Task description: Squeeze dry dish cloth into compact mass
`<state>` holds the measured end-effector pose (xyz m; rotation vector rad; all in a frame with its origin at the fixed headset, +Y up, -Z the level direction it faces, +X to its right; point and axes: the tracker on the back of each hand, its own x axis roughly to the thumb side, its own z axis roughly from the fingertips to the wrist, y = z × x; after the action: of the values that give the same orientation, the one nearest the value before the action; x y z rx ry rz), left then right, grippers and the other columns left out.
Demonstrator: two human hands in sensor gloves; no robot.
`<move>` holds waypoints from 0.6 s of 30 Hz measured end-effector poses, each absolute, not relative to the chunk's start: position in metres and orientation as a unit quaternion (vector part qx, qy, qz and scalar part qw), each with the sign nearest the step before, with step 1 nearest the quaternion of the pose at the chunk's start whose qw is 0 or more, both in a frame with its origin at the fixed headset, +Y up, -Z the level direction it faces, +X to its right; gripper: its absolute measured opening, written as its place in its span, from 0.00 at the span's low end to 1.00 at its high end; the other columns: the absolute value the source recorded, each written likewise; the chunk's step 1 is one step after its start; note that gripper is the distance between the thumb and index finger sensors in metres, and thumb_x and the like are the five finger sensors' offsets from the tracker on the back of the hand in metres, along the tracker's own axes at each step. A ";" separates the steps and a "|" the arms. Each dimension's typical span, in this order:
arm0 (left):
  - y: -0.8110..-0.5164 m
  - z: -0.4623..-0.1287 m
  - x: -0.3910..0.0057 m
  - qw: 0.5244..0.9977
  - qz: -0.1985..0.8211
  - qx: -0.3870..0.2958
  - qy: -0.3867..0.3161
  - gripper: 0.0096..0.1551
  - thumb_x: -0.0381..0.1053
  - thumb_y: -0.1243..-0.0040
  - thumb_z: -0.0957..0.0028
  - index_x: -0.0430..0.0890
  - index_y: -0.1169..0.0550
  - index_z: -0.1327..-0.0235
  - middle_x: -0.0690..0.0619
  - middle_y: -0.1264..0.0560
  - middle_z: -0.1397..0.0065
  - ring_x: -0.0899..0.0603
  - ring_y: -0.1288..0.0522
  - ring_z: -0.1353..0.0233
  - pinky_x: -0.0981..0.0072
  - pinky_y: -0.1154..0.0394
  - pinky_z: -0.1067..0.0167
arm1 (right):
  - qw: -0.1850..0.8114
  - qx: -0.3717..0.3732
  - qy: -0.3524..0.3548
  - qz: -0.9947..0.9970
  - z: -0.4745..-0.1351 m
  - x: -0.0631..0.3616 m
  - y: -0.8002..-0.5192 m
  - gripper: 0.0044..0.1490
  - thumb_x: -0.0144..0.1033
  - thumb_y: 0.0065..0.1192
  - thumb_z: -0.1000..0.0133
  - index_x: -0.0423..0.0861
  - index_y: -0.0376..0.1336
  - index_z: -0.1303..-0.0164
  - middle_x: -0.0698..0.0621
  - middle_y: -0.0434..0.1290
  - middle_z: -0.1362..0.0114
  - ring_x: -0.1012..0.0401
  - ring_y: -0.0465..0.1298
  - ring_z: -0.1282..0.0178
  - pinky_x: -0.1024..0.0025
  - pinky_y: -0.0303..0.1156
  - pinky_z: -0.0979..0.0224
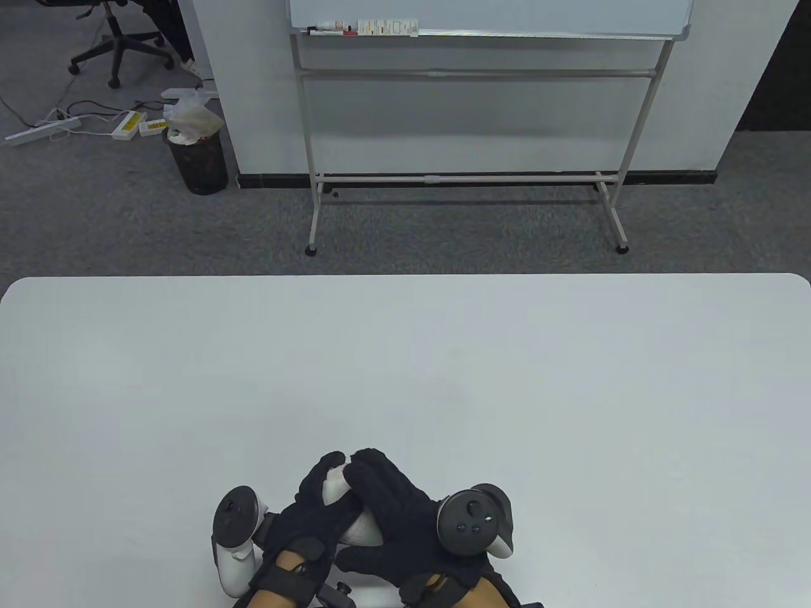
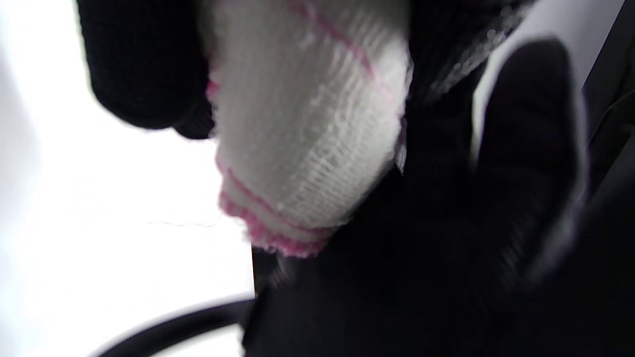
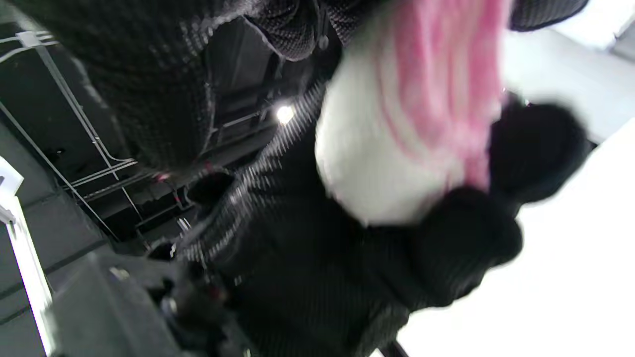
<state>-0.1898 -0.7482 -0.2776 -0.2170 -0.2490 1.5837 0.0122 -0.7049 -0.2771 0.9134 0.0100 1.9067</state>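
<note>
A white dish cloth [image 1: 362, 527] with pink stripes is bunched between both gloved hands near the table's front edge. My left hand [image 1: 317, 506] cups it from the left, fingers curled over its top. My right hand [image 1: 386, 506] wraps over it from the right and partly covers the left hand. Only small white patches show in the table view. The left wrist view shows the bunched cloth [image 2: 307, 124] with its pink hem between black fingers. The right wrist view shows the cloth [image 3: 397, 134] blurred, pressed between the gloves.
The white table [image 1: 405, 367] spreads wide beyond the hands. Past its far edge stands a whiteboard on a stand [image 1: 469, 126] and a black waste bin [image 1: 199, 158] on grey carpet.
</note>
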 end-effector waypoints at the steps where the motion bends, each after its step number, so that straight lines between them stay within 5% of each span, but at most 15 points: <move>1: -0.751 -0.278 -0.189 0.682 0.716 -0.104 -0.111 0.47 0.61 0.33 0.44 0.48 0.49 0.27 0.38 0.36 0.27 0.33 0.19 0.41 0.53 0.18 0.51 | 0.495 0.372 0.020 0.785 -0.279 0.010 -0.711 0.69 0.68 0.75 0.54 0.54 0.35 0.19 0.47 0.38 0.14 0.45 0.39 0.12 0.32 0.45 0.21; 7: -0.759 -0.281 -0.189 0.599 0.777 -0.150 -0.124 0.39 0.61 0.48 0.37 0.46 0.50 0.24 0.35 0.36 0.26 0.31 0.21 0.39 0.51 0.19 0.48 | 0.469 0.349 0.015 0.811 -0.287 0.013 -0.727 0.74 0.65 0.77 0.55 0.53 0.30 0.21 0.47 0.34 0.15 0.41 0.47 0.14 0.32 0.49 0.23; 12: -0.760 -0.283 -0.189 0.593 0.782 -0.144 -0.127 0.37 0.62 0.51 0.38 0.45 0.46 0.25 0.36 0.29 0.30 0.34 0.17 0.40 0.52 0.17 0.49 | 0.475 0.325 -0.018 0.818 -0.290 0.019 -0.724 0.73 0.57 0.83 0.55 0.49 0.34 0.22 0.41 0.42 0.18 0.41 0.54 0.17 0.32 0.51 0.24; 18: -0.768 -0.280 -0.183 0.560 0.791 -0.202 -0.142 0.39 0.67 0.54 0.36 0.44 0.46 0.24 0.35 0.33 0.26 0.31 0.22 0.35 0.46 0.22 0.43 | 0.473 0.301 -0.121 0.819 -0.286 0.027 -0.709 0.53 0.47 0.85 0.54 0.40 0.54 0.30 0.35 0.59 0.30 0.40 0.69 0.37 0.35 0.58 0.28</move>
<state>-0.1831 -0.7678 -0.2800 -0.4759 -0.3338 1.8634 0.0269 -0.7091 -0.2858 0.7374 -0.2951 2.0051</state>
